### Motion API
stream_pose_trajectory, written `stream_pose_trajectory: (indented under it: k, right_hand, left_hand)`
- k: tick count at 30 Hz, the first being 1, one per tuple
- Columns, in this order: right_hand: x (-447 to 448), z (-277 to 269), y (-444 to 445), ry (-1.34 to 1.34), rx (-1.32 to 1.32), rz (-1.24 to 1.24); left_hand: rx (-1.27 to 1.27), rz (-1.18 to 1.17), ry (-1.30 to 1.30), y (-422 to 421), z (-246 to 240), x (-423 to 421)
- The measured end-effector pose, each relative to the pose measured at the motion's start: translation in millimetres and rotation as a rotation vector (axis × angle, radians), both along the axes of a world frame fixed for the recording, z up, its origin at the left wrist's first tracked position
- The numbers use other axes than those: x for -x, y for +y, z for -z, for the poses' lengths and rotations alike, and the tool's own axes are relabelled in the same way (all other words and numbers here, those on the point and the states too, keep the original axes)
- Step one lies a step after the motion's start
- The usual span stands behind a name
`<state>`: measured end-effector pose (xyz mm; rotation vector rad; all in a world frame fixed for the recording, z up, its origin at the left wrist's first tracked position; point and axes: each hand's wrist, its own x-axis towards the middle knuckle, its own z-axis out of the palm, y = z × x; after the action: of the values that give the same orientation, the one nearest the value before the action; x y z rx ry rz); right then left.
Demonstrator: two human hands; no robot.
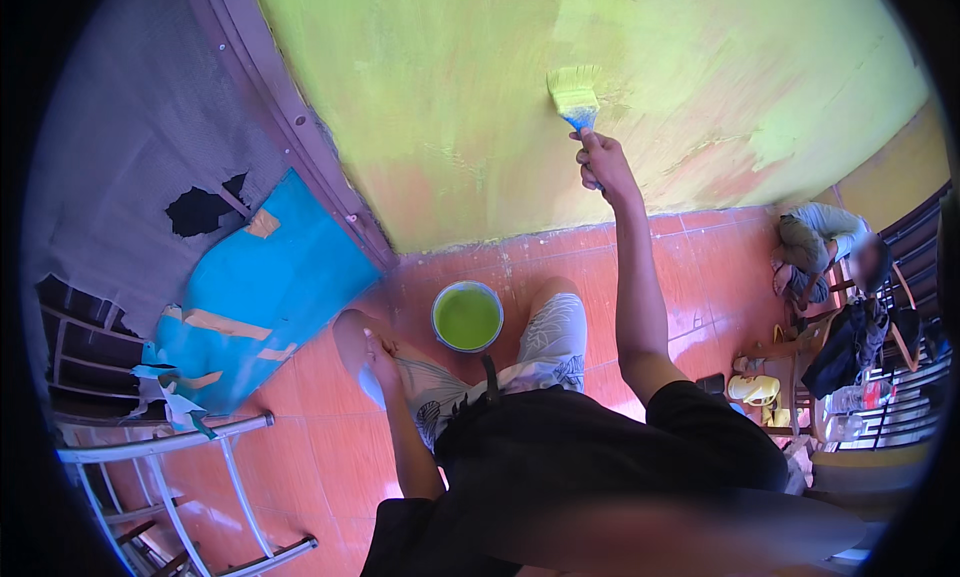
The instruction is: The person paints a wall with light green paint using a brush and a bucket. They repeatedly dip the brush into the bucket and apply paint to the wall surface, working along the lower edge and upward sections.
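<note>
My right hand [602, 163] grips the blue handle of a wide paintbrush [575, 97], whose bristles are coated in yellow-green paint and lie against the wall [465, 112]. The wall is covered unevenly in yellow-green, with reddish patches showing through. My left hand [381, 356] rests on my left knee, its fingers loosely curled, with nothing visible in it. Between my knees a round bucket [467, 317] of green paint stands on the orange tiled floor.
A metal ladder [172, 438] is at the lower left, below a blue sheet [247, 277] fixed over torn dark mesh [135, 127]. At the right, a person [814, 239] sits low near chairs, plastic bottles [855, 397] and a yellow container [754, 389].
</note>
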<state>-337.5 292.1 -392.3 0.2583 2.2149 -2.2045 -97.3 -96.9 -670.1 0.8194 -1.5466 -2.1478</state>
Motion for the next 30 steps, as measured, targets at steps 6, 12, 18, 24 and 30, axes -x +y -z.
stream_pose_trajectory:
  k: [6,12,18,24,30]
  right_hand:
    - [12.8,89.7,7.9,-0.408,-0.025,-0.146]
    - [17.5,-104.8,1.1,0.088,-0.096,-0.176]
    - [11.5,-247.5,-23.2,0.409,-0.186,-0.139]
    - [19.6,-195.9,-21.1,0.603,-0.098,-0.111]
    - [17.3,63.2,-3.9,0.205,0.015,0.038]
  left_hand:
    - [-0.043,0.113,0.065,-7.6,7.2,4.6]
    - [-0.123,0.226,0.079,-4.5,15.7,6.4]
    - [-0.066,0.23,0.003,-0.6,22.1,14.3]
    - [-0.032,0.317,0.006,-10.1,21.4,13.3]
    - [0.147,0.273,-0.116,-7.6,12.0,2.5]
